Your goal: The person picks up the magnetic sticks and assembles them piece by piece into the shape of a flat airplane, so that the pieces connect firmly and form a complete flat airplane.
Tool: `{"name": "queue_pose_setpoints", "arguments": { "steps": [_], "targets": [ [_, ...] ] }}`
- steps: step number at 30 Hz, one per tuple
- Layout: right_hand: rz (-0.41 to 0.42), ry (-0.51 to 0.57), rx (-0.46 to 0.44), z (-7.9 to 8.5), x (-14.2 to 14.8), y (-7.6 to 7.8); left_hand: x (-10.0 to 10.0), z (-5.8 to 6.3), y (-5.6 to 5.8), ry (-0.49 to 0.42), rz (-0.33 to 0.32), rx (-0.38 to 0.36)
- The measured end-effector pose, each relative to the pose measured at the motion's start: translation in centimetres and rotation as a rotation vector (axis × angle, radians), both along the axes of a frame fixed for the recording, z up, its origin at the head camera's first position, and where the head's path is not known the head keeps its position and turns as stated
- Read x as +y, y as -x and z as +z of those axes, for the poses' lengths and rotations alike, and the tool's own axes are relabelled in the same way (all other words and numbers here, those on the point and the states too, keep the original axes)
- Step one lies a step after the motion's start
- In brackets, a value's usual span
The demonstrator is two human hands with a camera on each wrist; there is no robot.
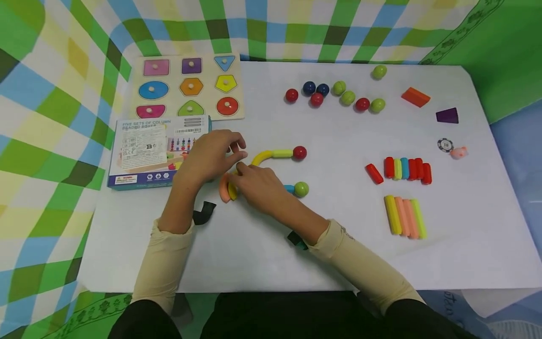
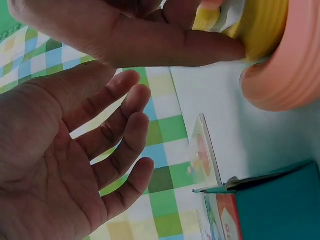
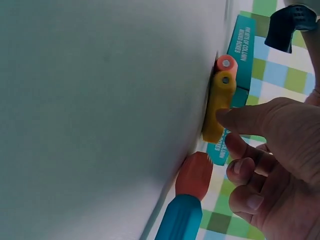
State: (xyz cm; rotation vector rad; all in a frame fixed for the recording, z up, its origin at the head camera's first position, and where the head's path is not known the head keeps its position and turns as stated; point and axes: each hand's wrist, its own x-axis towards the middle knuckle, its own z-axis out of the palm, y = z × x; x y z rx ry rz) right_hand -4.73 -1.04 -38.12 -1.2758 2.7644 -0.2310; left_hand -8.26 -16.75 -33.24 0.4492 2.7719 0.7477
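My right hand (image 1: 267, 190) pinches a curved yellow bead (image 3: 215, 112), its thumb against the side. Beside it on the white table stands a curved pink bead (image 2: 292, 65). My left hand (image 1: 213, 155) hovers over these pieces with loose fingers, holding nothing; its palm (image 2: 55, 165) shows in the left wrist view. Just beyond, another curved yellow bead (image 1: 261, 157), a light green rod (image 1: 281, 153) and a red ball (image 1: 299, 152) lie in line. A blue rod (image 3: 180, 220) meets a reddish piece (image 3: 195, 172) near my right hand, with a green ball (image 1: 301, 189) at its other end.
A bead-set box (image 1: 139, 165) and a wooden shape puzzle (image 1: 171, 101) lie at left. Several coloured balls (image 1: 315, 99) sit at the back. Short red beads (image 1: 388, 167), long rods (image 1: 393, 214), an orange block (image 1: 416, 97), purple block (image 1: 447, 116) and pink pig (image 1: 458, 152) lie right.
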Motion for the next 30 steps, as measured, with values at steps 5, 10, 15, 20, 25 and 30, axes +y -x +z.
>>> {"name": "queue_pose_setpoints", "arguments": {
  "steps": [5,10,15,20,25,30],
  "targets": [
    [0.006,0.001,-0.014,-0.3,-0.2,0.2,0.2,0.1,0.1,0.006,0.006,0.008],
    [0.013,-0.017,-0.039,-0.6,-0.6,0.3,0.3,0.0,0.0,0.017,0.012,-0.012],
    [0.031,-0.039,-0.003,-0.7,-0.6,0.2,0.3,-0.1,-0.1,0.020,0.022,-0.003],
    [0.048,-0.044,-0.011,-0.3,-0.3,0.0,0.1,-0.2,-0.1,0.026,0.024,0.012],
    [0.028,-0.007,-0.057,1.3,0.8,-0.3,-0.2,-0.4,-0.1,0.027,0.032,0.013],
    [-0.109,0.138,-0.121,3.2,4.8,1.0,-0.2,-0.5,0.0,0.021,0.048,0.008]
  ]
}}
